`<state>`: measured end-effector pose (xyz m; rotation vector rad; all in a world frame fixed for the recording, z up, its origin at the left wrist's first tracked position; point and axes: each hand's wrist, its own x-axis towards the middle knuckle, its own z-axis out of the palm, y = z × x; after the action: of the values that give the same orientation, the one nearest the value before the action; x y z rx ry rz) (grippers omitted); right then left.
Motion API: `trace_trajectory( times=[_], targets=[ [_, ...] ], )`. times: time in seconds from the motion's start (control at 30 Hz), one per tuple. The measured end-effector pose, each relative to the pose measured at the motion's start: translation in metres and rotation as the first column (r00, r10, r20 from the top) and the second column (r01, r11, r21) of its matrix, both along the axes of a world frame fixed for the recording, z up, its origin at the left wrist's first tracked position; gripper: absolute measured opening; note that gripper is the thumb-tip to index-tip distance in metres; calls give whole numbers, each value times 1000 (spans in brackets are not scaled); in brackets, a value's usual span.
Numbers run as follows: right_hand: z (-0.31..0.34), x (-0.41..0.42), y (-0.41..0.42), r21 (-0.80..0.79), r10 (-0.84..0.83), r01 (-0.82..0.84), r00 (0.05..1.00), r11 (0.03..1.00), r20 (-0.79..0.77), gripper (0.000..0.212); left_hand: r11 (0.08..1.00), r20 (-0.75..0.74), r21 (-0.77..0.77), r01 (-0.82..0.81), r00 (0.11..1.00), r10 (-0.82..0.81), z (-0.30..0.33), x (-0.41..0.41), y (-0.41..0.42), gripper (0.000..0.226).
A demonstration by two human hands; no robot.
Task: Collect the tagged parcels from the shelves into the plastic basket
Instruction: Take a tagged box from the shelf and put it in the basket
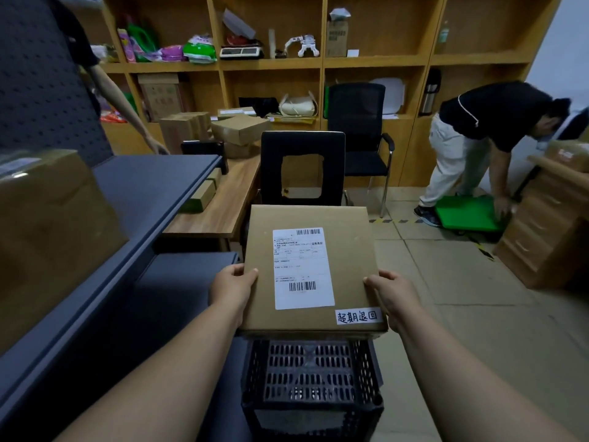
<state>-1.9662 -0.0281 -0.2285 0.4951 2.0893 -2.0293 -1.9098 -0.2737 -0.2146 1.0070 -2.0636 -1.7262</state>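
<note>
Below the hands, nearest the camera, a black slotted basket stands on the floor, and what shows of its bottom is bare. Just above its far rim both hands hold a flat brown parcel level. The left hand grips the left edge, thumb on top and fingers curled under. The right hand grips the right edge the same way. A printed label sits on the parcel's top, and a small handwritten tag lies at its near right corner, so this looks like one of the tagged ones.

My reading is that the step in hand is the drop into the basket. The next move calls for the parcel to come back and down, kept flat or tipped a little, so it clears the rim, before the fingers let go.

To the left grey shelves carry another brown box. Beyond stand a wooden table, a black chair and wooden wall shelves. Two other people work in the room, one bent over a green tray at the right.
</note>
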Motion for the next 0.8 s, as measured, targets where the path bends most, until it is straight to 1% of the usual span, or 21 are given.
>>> trace_trajectory(
  times=[0.2,0.33,0.47,0.67,0.8],
  targets=[
    [-23,-37,-18,30,-30,29,998,999,51,35,999,72,-18,26,997,-25,-22,-41,-17,31],
    [-40,-57,-25,41,-35,32,996,999,86,40,999,121,-17,37,992,-35,-40,-62,-26,29],
    [-67,-78,-29,73,-18,8,990,997,137,43,999,167,24,26,986,-30,-65,-80,-31,29],
    [-112,-113,-31,110,11,-35,977,993,212,34,998,251,66,-4,968,-13,-108,-110,-32,33],
    [-146,-135,-29,152,30,-72,963,986,267,34,994,301,98,-47,953,16,-146,-128,-26,31]
  ],
)
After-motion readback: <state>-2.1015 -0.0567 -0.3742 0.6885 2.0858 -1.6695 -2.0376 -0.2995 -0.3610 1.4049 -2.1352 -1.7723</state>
